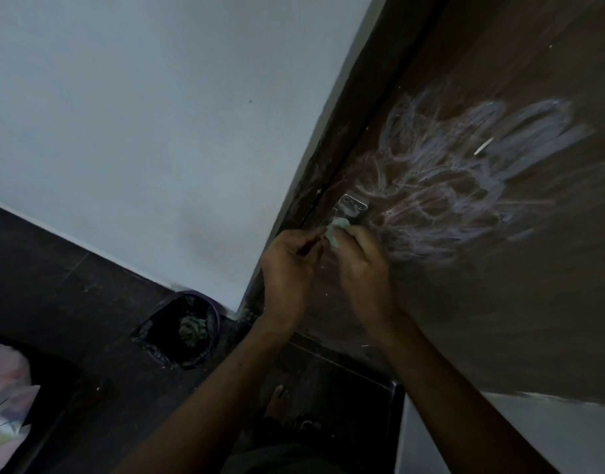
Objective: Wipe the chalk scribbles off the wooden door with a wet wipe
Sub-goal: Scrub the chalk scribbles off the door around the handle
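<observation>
Both the left hand and right hand pinch a small wet wipe between them just below the metal latch plate by the wooden door edge, seemingly bunching it for the chalk scribbles.

No text, label, brand or number can be read; the chalk scribbles on the wooden door form no legible letters.
</observation>
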`<state>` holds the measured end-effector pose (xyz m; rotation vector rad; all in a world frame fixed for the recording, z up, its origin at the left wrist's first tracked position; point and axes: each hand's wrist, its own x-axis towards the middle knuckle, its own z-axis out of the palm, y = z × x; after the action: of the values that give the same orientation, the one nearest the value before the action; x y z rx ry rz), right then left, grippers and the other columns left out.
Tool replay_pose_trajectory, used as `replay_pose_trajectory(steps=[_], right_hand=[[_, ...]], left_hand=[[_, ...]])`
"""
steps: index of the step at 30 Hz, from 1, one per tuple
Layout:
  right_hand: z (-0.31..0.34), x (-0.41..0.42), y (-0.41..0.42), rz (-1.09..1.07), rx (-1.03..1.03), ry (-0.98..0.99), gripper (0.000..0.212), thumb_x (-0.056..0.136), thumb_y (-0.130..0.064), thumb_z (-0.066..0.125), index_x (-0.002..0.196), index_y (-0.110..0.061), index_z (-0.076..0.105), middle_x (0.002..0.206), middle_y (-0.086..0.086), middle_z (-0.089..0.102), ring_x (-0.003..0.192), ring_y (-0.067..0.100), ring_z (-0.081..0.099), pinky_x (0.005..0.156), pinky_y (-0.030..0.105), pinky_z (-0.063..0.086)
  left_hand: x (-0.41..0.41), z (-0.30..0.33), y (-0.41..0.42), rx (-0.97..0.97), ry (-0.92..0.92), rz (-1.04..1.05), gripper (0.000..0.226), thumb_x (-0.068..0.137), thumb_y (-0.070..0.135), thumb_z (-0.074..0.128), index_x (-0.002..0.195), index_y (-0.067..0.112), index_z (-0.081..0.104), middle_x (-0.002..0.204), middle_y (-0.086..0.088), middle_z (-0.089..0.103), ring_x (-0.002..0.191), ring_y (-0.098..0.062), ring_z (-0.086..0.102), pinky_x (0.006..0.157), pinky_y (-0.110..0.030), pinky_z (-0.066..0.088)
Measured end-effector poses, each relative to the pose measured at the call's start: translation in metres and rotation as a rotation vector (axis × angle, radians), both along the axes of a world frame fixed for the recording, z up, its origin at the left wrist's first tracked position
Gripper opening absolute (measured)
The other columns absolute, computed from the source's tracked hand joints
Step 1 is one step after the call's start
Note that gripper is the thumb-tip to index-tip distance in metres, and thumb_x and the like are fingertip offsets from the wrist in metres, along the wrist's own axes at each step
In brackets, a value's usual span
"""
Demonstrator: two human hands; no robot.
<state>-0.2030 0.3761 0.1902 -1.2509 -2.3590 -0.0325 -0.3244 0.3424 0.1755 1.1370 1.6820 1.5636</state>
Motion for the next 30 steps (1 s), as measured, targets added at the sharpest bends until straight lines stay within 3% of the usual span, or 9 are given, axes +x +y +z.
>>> replay_pose_trajectory(steps=[4, 6, 9, 16, 18, 21, 23, 27, 30], right_hand=[[-0.003, -0.015, 0.002, -0.096, -0.027, 0.063, 0.024, 0.091, -0.004, 0.069, 0.115, 0.0, 0.07, 0.112, 0.019, 0.067, 0.103, 0.031, 0.068, 0.09, 0.043, 0.059], [-0.001, -0.001, -0.007, -0.148, -0.02, 0.013, 0.021, 0.086, -0.002, 0.075, 0.107, -0.001, 0.072, 0.106, 0.016, 0.068, 0.096, 0.027, 0.068, 0.081, 0.038, 0.062], [0.0, 0.022, -0.013, -0.19, 0.028, 0.031, 0.02, 0.081, -0.004, 0.081, 0.1, -0.003, 0.074, 0.101, 0.012, 0.067, 0.093, 0.024, 0.064, 0.076, 0.033, 0.059], [-0.004, -0.012, 0.002, -0.098, 0.058, -0.054, 0.015, 0.086, -0.001, 0.074, 0.101, -0.001, 0.072, 0.108, 0.013, 0.069, 0.102, 0.031, 0.062, 0.082, 0.041, 0.056], [-0.004, -0.005, -0.001, -0.132, 0.045, -0.046, 0.019, 0.083, 0.0, 0.077, 0.101, -0.001, 0.072, 0.107, 0.013, 0.069, 0.1, 0.029, 0.061, 0.086, 0.036, 0.055], [0.0, 0.021, -0.013, -0.232, 0.076, 0.015, 0.02, 0.08, -0.003, 0.079, 0.099, 0.0, 0.073, 0.103, 0.013, 0.071, 0.097, 0.025, 0.06, 0.092, 0.017, 0.038], [0.004, 0.028, -0.019, -0.273, 0.098, 0.038, 0.019, 0.081, -0.004, 0.079, 0.098, 0.001, 0.073, 0.101, 0.013, 0.071, 0.094, 0.026, 0.063, 0.092, 0.016, 0.038], [0.003, 0.001, -0.011, -0.202, 0.091, 0.015, 0.023, 0.078, 0.002, 0.08, 0.101, 0.002, 0.075, 0.102, 0.014, 0.074, 0.093, 0.031, 0.067, 0.083, 0.035, 0.057], [0.003, -0.007, -0.008, -0.214, 0.112, -0.044, 0.024, 0.082, -0.005, 0.079, 0.105, -0.003, 0.076, 0.106, 0.01, 0.075, 0.098, 0.033, 0.068, 0.08, 0.046, 0.055]], left_hand=[[-0.007, 0.0, 0.004, -0.003, 0.054, 0.041, 0.022, 0.088, 0.013, 0.073, 0.11, 0.016, 0.077, 0.103, 0.005, 0.075, 0.094, 0.002, 0.066, 0.085, -0.003, 0.044], [-0.01, -0.002, 0.005, -0.031, 0.051, 0.052, 0.022, 0.087, 0.015, 0.075, 0.108, 0.015, 0.078, 0.103, 0.004, 0.075, 0.095, -0.003, 0.067, 0.087, -0.003, 0.044], [-0.012, -0.002, 0.004, -0.025, 0.037, 0.046, 0.02, 0.085, 0.017, 0.077, 0.106, 0.016, 0.079, 0.101, 0.005, 0.075, 0.093, 0.0, 0.066, 0.087, -0.004, 0.046], [-0.007, -0.003, 0.008, -0.018, 0.07, 0.016, 0.021, 0.085, 0.016, 0.078, 0.105, 0.017, 0.079, 0.098, 0.011, 0.073, 0.088, 0.018, 0.059, 0.084, 0.002, 0.039], [-0.007, -0.004, 0.009, -0.021, 0.086, 0.01, 0.02, 0.085, 0.016, 0.078, 0.105, 0.017, 0.079, 0.098, 0.01, 0.073, 0.088, 0.018, 0.059, 0.084, 0.002, 0.039], [-0.006, -0.005, 0.009, -0.031, 0.051, -0.018, 0.02, 0.083, 0.016, 0.079, 0.103, 0.016, 0.079, 0.098, 0.008, 0.075, 0.089, 0.011, 0.064, 0.084, 0.001, 0.041], [-0.004, -0.004, 0.009, -0.032, 0.044, -0.023, 0.019, 0.082, 0.016, 0.08, 0.101, 0.016, 0.079, 0.097, 0.006, 0.076, 0.089, 0.004, 0.067, 0.083, 0.0, 0.043], [-0.003, 0.0, 0.009, 0.013, 0.139, -0.033, 0.017, 0.082, 0.013, 0.08, 0.099, 0.013, 0.079, 0.096, 0.001, 0.076, 0.087, -0.005, 0.068, 0.084, 0.002, 0.039], [-0.005, 0.004, 0.01, 0.056, 0.187, -0.094, 0.017, 0.083, 0.011, 0.078, 0.1, 0.012, 0.079, 0.096, -0.001, 0.075, 0.087, -0.007, 0.068, 0.084, -0.001, 0.043]])
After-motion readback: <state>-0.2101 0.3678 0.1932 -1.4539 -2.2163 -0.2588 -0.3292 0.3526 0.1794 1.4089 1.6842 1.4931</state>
